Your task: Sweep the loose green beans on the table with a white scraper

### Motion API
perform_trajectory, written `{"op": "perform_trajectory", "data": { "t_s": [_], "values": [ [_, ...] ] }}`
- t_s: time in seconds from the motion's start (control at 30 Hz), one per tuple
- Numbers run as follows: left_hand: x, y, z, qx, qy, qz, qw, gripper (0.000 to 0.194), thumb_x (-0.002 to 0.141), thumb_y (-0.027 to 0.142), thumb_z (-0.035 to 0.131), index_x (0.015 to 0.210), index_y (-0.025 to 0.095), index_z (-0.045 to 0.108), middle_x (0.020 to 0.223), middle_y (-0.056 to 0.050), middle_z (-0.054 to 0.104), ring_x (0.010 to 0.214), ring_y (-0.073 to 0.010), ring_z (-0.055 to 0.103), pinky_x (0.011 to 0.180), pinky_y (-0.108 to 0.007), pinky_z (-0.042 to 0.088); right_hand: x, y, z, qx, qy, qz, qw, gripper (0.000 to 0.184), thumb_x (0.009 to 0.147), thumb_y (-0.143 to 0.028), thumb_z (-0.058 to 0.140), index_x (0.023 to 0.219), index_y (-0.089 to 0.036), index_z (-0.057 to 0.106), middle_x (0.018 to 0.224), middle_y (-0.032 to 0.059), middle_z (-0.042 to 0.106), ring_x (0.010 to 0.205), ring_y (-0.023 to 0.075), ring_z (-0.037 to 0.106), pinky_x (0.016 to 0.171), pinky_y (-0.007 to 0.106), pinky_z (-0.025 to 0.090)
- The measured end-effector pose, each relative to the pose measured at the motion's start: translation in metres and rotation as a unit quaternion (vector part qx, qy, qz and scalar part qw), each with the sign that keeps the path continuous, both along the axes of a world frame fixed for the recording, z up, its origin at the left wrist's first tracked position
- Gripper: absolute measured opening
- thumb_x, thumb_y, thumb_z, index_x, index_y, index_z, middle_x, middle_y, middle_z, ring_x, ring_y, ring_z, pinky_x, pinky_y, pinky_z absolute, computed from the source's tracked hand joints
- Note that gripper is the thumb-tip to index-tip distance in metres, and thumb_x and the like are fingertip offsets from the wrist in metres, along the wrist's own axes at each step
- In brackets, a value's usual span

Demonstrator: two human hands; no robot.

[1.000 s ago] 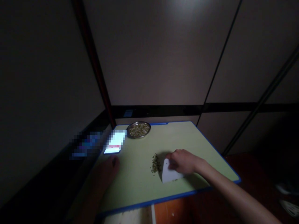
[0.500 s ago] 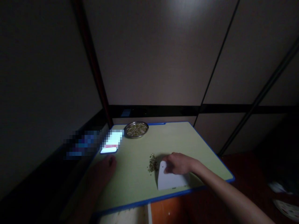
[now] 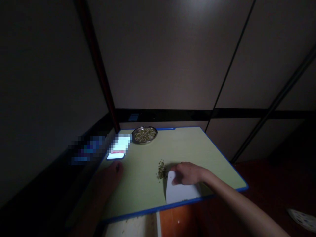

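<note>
My right hand (image 3: 189, 172) is closed round the top of a white scraper (image 3: 181, 193), a flat plate with a small hole in its corner. The scraper stands on edge on the green board (image 3: 182, 144), its lower edge close to the blue front rim, with a few small bits along it. A loose scatter of small greenish-brown grains (image 3: 161, 170) lies just left of the scraper. In deep shade at the board's left side rests my left hand (image 3: 113, 176), its fingers curled in. Whether anything is inside them is hidden.
A round metal tray (image 3: 145, 135) with grains spread in it stands at the back left. A lit phone (image 3: 118, 149), its screen blurred, lies beyond my left hand. Below the front edge is an orange surface (image 3: 176, 222). Cabinet panels (image 3: 160, 65) rise behind the board.
The scraper has shifted slightly toward the front edge with my right hand on it. My left hand stays almost in place. The camera view has moved a little.
</note>
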State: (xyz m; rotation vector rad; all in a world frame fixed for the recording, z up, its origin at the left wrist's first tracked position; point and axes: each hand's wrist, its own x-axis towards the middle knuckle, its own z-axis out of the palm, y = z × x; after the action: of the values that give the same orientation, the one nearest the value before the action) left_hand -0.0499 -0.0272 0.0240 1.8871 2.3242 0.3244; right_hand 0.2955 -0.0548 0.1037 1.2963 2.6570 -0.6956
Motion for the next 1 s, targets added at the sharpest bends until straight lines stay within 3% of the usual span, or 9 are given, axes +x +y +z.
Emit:
{"op": "perform_trajectory", "data": {
  "t_s": [0.33,0.67,0.8,1.0],
  "values": [
    [0.000,-0.001,-0.004,0.025,0.019,-0.007,0.999,0.042,0.094,0.043,0.030,0.102,0.023,0.065,0.084,-0.009,0.073,0.076,-0.0243,0.067,0.061,-0.030,0.038,0.002,0.013,-0.008,-0.082,0.043,0.021,0.996,0.025,0.082,-0.035,0.067,0.100,-0.018,0.066,0.080,0.0003,0.067,0.071,0.0143,0.058,0.058,0.022,0.037],
    [0.001,-0.001,-0.004,0.019,0.008,0.002,1.000,0.044,0.094,0.044,0.029,0.102,0.022,0.066,0.087,-0.010,0.073,0.077,-0.0250,0.066,0.061,-0.031,0.037,0.000,-0.011,0.005,0.008,-0.002,0.014,1.000,0.026,0.084,-0.038,0.063,0.102,-0.020,0.066,0.087,0.0047,0.070,0.078,0.0200,0.062,0.062,0.027,0.035],
    [0.002,-0.001,-0.004,0.020,0.022,0.000,1.000,0.045,0.094,0.044,0.028,0.103,0.021,0.066,0.085,-0.010,0.073,0.077,-0.0258,0.066,0.062,-0.032,0.038,0.007,-0.018,0.016,0.070,0.004,-0.035,0.997,0.027,0.087,-0.042,0.059,0.102,-0.021,0.063,0.085,0.0054,0.070,0.077,0.0202,0.062,0.063,0.028,0.033],
    [0.003,-0.002,-0.003,0.020,0.007,0.001,1.000,0.041,0.094,0.042,0.030,0.100,0.022,0.066,0.085,-0.008,0.073,0.077,-0.0244,0.067,0.060,-0.030,0.037,0.028,-0.001,0.029,0.181,-0.014,-0.188,0.965,0.029,0.092,-0.045,0.051,0.105,-0.019,0.057,0.091,0.0097,0.070,0.080,0.0213,0.062,0.064,0.028,0.032]
  ]
}}
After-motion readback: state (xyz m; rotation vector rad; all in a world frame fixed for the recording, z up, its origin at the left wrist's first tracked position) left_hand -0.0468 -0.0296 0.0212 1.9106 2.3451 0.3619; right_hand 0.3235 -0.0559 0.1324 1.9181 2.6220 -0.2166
